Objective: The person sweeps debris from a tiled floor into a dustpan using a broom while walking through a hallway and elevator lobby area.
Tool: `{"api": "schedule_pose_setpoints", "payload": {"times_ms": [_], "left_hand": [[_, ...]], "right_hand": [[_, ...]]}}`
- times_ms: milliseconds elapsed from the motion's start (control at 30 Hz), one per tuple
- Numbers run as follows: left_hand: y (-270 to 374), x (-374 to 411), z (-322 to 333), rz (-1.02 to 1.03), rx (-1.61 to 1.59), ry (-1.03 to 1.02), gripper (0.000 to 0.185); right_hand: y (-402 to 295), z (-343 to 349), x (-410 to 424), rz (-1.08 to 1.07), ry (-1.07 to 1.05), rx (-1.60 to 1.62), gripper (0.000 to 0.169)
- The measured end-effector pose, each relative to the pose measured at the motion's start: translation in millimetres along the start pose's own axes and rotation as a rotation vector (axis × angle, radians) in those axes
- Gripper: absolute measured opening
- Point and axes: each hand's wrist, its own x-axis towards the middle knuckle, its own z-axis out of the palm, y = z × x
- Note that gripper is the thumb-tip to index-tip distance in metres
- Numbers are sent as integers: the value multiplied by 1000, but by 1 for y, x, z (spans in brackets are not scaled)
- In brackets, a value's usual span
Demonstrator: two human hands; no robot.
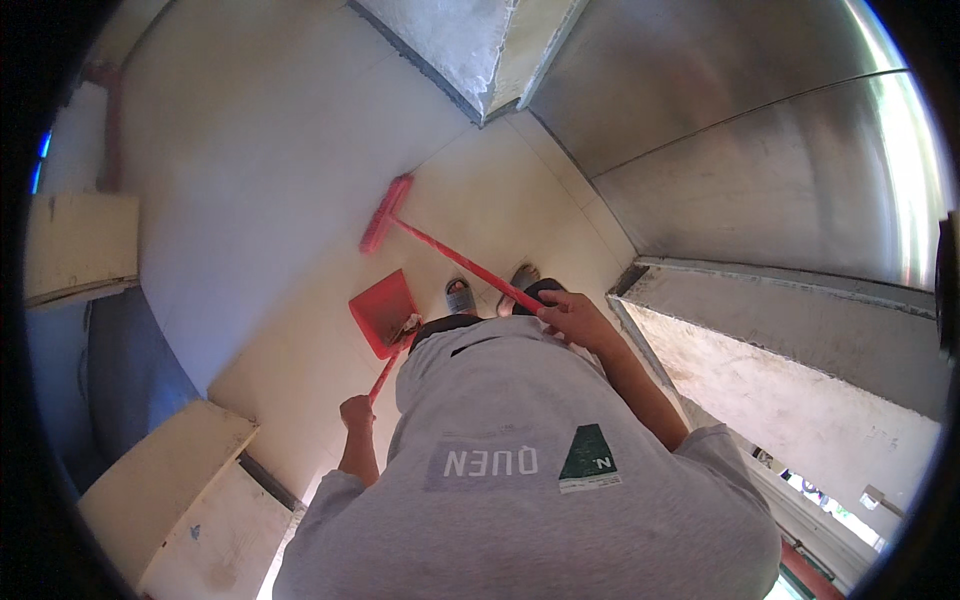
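My left hand (357, 411) is closed around the red handle of a long-handled dustpan (377, 304). The pan rests on the tiled floor to the left of my feet, with some crumpled, dark and pale debris (405, 328) near its handle end. In my right hand (574, 319) is the upper end of a red push broom's handle (472, 268). The handle slants away across my front, over my sandalled feet. At its far end the red bristle head (386, 214) lies on the floor, a little beyond the pan and apart from it.
Brushed metal panels (735, 165) and a low pale ledge (787, 367) run along my right. A white wall corner (480, 90) juts in ahead. To the left, cream-coloured boards or door edges (169, 457) border the pale tiled floor (247, 187).
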Motion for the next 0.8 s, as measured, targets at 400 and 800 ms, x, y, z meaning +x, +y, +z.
{"api": "schedule_pose_setpoints", "payload": {"times_ms": [400, 800], "left_hand": [[4, -17, -73, -8, -13, -72, 22], [15, -21, -75, 68, -149, 142, 17]], "right_hand": [[-25, -51, 43, -172, 2, -203, 56], [-53, -34, 27, -30, -29, -69, 56]]}}
